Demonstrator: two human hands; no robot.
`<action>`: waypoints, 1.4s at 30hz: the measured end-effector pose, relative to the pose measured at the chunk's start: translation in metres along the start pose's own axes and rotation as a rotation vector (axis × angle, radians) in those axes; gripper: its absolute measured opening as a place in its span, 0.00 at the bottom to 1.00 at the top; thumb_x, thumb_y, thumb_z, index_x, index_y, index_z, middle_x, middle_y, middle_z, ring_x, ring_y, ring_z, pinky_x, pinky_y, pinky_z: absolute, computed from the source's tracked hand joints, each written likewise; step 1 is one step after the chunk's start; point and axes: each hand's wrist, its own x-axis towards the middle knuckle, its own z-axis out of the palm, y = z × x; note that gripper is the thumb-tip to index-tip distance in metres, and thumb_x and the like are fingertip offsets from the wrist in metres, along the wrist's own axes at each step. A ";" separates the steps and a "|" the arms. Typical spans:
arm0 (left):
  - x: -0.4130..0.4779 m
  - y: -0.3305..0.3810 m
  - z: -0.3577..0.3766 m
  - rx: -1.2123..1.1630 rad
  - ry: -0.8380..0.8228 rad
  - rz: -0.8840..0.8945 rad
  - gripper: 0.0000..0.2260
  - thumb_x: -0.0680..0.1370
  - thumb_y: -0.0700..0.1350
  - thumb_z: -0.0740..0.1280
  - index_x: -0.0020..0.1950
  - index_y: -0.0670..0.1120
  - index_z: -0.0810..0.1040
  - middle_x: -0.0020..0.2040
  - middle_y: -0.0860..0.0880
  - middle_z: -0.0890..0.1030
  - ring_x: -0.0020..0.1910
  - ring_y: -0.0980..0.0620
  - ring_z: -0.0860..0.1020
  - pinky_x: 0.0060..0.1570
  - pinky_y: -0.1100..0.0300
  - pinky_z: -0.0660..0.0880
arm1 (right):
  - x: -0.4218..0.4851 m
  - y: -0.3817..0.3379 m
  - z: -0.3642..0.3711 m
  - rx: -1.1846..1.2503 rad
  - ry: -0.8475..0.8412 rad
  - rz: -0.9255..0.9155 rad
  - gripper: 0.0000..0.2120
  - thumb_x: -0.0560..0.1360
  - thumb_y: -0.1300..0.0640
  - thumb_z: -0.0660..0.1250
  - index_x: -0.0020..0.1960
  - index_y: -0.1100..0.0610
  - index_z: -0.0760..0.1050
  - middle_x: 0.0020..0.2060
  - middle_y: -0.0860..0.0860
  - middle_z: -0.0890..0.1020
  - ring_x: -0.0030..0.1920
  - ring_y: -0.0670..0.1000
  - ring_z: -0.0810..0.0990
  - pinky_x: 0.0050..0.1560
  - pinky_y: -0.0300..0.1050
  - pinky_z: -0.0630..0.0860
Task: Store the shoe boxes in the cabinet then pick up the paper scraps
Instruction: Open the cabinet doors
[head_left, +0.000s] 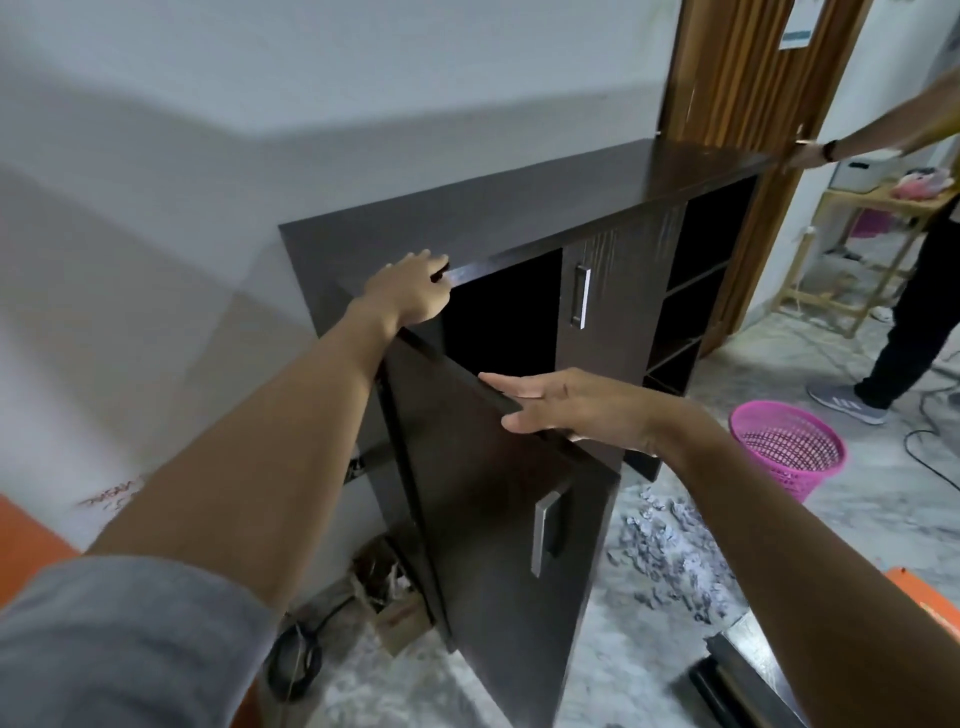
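While the left hand (410, 288) gripped the near top edge of the cabinet (519, 208), the right hand (566, 405) lay flat, fingers straight, on the open door (493, 493).

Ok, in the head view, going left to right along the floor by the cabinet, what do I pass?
Coiled black cable → brown cardboard box of clutter → open dark brown wooden cabinet door → pile of grey paper scraps → pink plastic mesh basket.
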 end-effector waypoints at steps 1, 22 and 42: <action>0.000 0.000 0.000 0.007 0.000 -0.005 0.23 0.83 0.51 0.52 0.79 0.52 0.57 0.80 0.50 0.53 0.79 0.51 0.50 0.76 0.52 0.46 | 0.002 0.001 0.004 -0.011 0.002 -0.011 0.27 0.78 0.46 0.66 0.75 0.36 0.61 0.67 0.31 0.69 0.63 0.34 0.69 0.52 0.33 0.67; 0.038 0.039 0.014 0.125 -0.010 0.019 0.22 0.84 0.52 0.50 0.79 0.50 0.59 0.79 0.49 0.58 0.78 0.45 0.56 0.74 0.47 0.56 | 0.055 0.047 -0.070 0.098 0.729 -0.096 0.18 0.79 0.46 0.66 0.67 0.49 0.75 0.53 0.42 0.83 0.55 0.41 0.80 0.55 0.39 0.76; 0.173 0.134 0.073 0.062 0.112 0.007 0.21 0.83 0.57 0.54 0.76 0.56 0.64 0.78 0.59 0.60 0.78 0.55 0.56 0.76 0.50 0.51 | 0.189 0.150 -0.226 0.137 0.996 -0.162 0.06 0.77 0.52 0.70 0.48 0.55 0.82 0.36 0.43 0.82 0.38 0.38 0.80 0.45 0.38 0.78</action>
